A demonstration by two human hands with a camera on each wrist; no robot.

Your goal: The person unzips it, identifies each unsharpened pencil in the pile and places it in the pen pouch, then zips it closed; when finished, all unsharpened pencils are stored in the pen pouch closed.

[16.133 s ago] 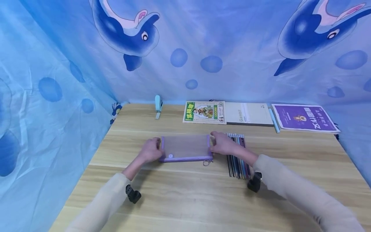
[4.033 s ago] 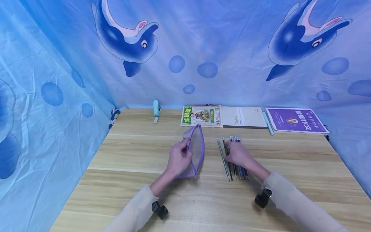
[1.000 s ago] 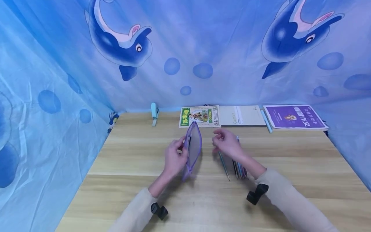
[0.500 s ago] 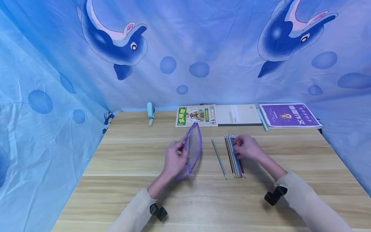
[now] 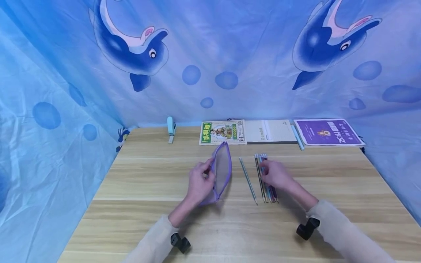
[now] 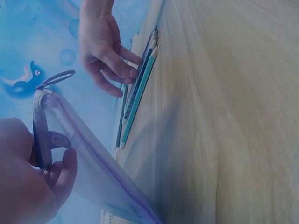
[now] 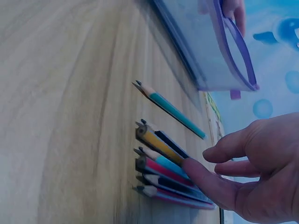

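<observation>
My left hand [image 5: 200,182] pinches the near side of a translucent pencil pouch [image 5: 224,170] with purple edging, its zipped mouth spread apart. A ring pull hangs at the pouch's corner in the left wrist view. To the right, several pencils [image 5: 263,190] lie side by side on the table, erasers away from me. My right hand [image 5: 276,175] is over this row, covering part of it. In the right wrist view its thumb [image 7: 210,184] meets the yellow pencil [image 7: 159,142], while the fingers are apart from it. One teal pencil [image 5: 248,180] lies alone between pouch and row.
Along the back edge stand a light-blue stapler [image 5: 171,126], a green-and-cream booklet [image 5: 223,132], a Gambit notepad [image 5: 271,131], a light-blue pen-like stick [image 5: 297,137] and a purple book [image 5: 328,132]. A blue dolphin-print curtain [image 5: 210,65] hangs behind the wooden table [image 5: 138,212].
The pouch, earlier flat between both hands, now stands with its mouth spread in my left hand. The pencil row has thinned. My right hand went from near the pouch back to the row.
</observation>
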